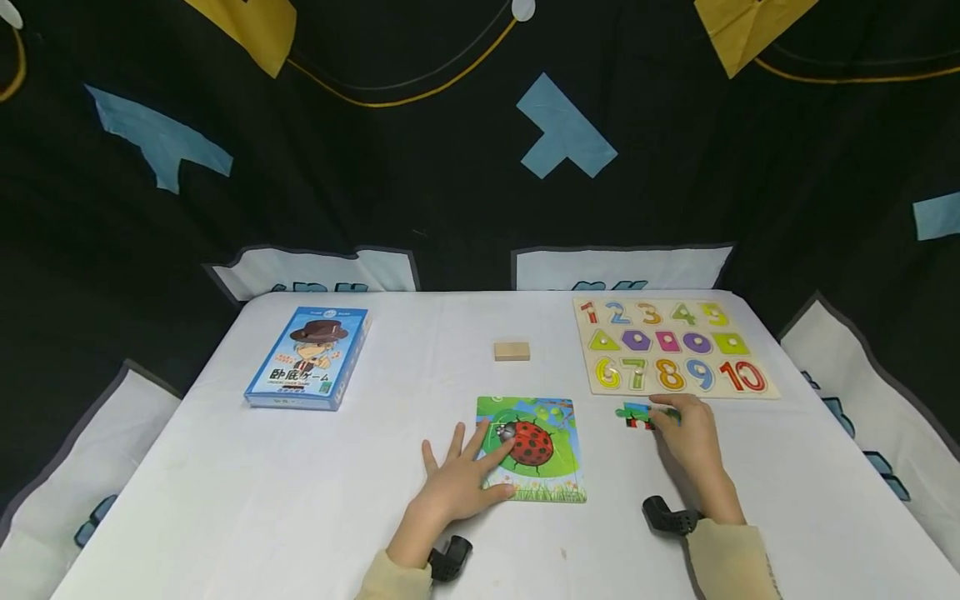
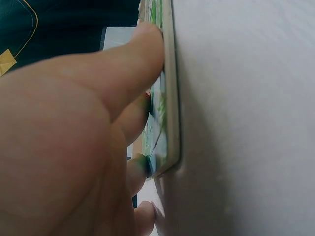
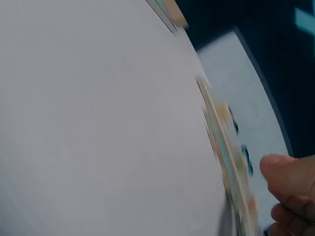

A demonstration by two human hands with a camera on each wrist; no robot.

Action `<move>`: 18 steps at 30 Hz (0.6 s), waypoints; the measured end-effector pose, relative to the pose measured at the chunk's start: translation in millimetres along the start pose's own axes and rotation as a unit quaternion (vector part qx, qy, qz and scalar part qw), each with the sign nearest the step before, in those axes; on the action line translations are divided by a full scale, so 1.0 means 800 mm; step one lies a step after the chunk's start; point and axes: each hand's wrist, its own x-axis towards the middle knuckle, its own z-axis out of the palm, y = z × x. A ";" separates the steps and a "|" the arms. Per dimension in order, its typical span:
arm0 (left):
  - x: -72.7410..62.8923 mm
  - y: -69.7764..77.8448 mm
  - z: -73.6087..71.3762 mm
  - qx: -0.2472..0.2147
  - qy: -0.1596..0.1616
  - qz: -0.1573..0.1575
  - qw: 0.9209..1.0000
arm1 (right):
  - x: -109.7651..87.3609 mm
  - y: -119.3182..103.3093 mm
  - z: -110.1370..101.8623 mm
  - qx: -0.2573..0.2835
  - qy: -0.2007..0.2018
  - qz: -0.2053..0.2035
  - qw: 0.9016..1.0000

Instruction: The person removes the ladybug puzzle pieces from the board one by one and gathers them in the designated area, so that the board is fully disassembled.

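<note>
My left hand (image 1: 455,486) rests with spread fingers on the left side of a square ladybug picture puzzle (image 1: 534,479). In the left wrist view, its thumb (image 2: 133,64) touches the puzzle's edge. The puzzle lies flat on the white table. My right hand (image 1: 693,437) hovers over small colourful puzzle pieces (image 1: 637,411) just below the number board (image 1: 600,379), partly covering them. The blurred right wrist view shows the thumb (image 3: 285,174) and loosely bent fingers, with nothing visible between them.
A blue game box (image 1: 307,358) with a cartoon figure in a hat lies at the left. A small wooden block (image 1: 512,352) sits behind the puzzle. Numbers and coloured shapes fill the board at the right. The white table (image 1: 225,500) ends at a black curtain (image 1: 435,192).
</note>
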 end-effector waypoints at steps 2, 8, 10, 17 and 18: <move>0.000 0.001 0.000 0.003 -0.001 -0.002 1.000 | 0.000 -0.014 0.011 0.014 -0.020 -0.016 1.000; 0.000 0.002 -0.003 0.009 -0.006 -0.004 1.000 | 0.000 -0.072 0.064 0.067 -0.124 -0.082 0.987; 0.000 0.002 -0.003 0.013 -0.006 -0.005 1.000 | 0.001 -0.091 0.079 0.077 -0.160 -0.109 0.978; -0.004 0.003 -0.004 0.017 -0.008 -0.006 1.000 | 0.005 -0.132 0.112 -0.007 -0.229 -0.191 0.954; -0.004 0.002 -0.004 0.017 -0.009 -0.009 1.000 | 0.004 -0.134 0.114 -0.014 -0.233 -0.194 0.953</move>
